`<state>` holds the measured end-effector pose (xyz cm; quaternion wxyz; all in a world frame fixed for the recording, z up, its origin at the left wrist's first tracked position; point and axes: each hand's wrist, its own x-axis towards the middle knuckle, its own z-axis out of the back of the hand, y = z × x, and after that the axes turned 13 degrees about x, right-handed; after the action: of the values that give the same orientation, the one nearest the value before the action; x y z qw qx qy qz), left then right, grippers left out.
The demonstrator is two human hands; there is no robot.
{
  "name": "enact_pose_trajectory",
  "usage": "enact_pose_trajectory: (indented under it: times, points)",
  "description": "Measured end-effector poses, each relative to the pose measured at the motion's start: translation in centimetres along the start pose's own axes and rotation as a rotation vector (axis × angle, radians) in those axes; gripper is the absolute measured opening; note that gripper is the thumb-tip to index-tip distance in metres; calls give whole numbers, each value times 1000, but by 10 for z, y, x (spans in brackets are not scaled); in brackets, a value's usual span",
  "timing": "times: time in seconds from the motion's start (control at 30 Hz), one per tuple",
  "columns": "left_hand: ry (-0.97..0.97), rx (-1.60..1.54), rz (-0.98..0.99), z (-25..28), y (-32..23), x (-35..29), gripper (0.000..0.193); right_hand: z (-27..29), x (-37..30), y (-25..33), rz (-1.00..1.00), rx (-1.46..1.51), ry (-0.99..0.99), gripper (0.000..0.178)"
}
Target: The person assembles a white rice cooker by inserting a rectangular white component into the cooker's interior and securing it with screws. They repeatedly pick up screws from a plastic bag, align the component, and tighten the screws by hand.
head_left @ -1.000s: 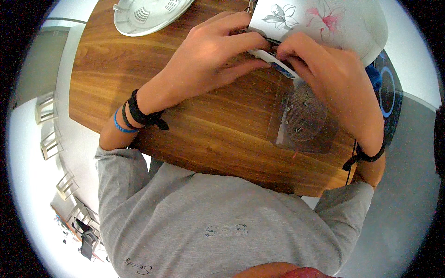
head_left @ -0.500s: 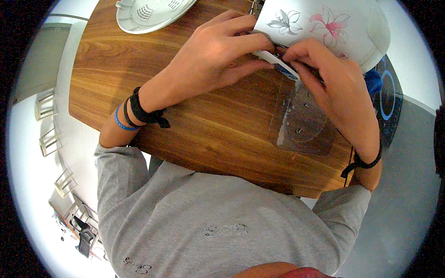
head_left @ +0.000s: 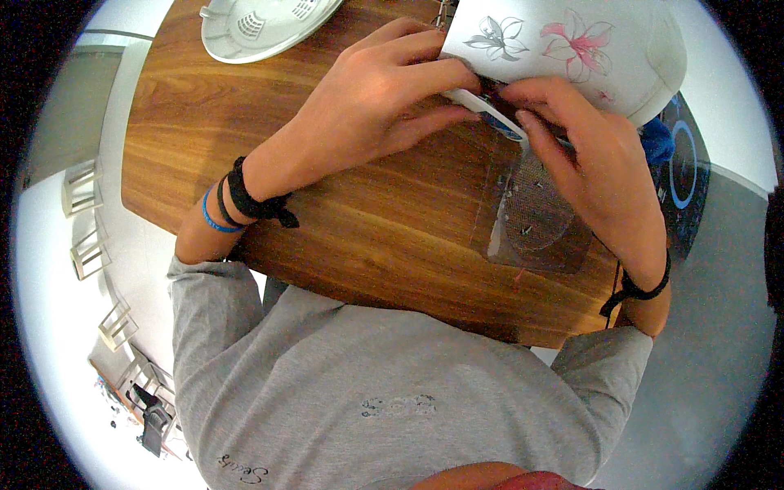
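Observation:
A white housing [head_left: 621, 61] printed with grey and pink flowers lies tilted at the top right of the table. At its lower edge is a narrow white panel [head_left: 466, 100] with a blue face, standing partly away from a dark gap. My left hand [head_left: 384, 82] pinches the panel's left end between thumb and fingers. My right hand [head_left: 592, 151] is closed at its other end, thumb on the panel's edge and index finger at the gap. What lies inside the gap is mostly hidden. Below my right hand is a clear plastic tray [head_left: 535, 255] holding several small screws.
A round white cover [head_left: 273, 41] with vent slots lies at the far left of the wooden table [head_left: 351, 220]. Beyond my right wrist are a blue object [head_left: 658, 143] and a dark surface with a blue ring [head_left: 684, 167]. Pale chairs [head_left: 82, 192] stand off to the left.
My right thumb has shifted onto the panel's edge and the fingers have parted slightly. The left hand keeps its pinch, and the housing has barely moved.

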<state>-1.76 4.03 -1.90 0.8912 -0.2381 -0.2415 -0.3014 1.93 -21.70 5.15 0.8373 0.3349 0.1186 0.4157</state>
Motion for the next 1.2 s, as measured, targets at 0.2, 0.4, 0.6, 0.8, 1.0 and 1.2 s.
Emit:
enact_pose_trajectory:
  times: [0.2, 0.4, 0.6, 0.8, 1.0, 1.2]
  points:
    - [-81, 12, -16, -4, -1, 2, 30, 5, -4, -4, 6, 41, 39, 34]
    - [-88, 21, -29, -5, 1, 3, 32, -2, -7, -9, -4, 66, 81, 54]
    - [-97, 21, -8, -5, -1, 6, 33, -12, -9, -18, 29, -19, 1, 56]
    - [-78, 17, 22, -2, -5, 8, 32, -18, -11, -27, 102, -58, -60, 54]
    - [-66, 7, 34, -2, -8, 8, 33, -25, -12, -30, 120, -64, -111, 54]
    - [-46, 12, 66, -4, -10, 6, 34, -23, -13, -31, 92, -77, -79, 54]
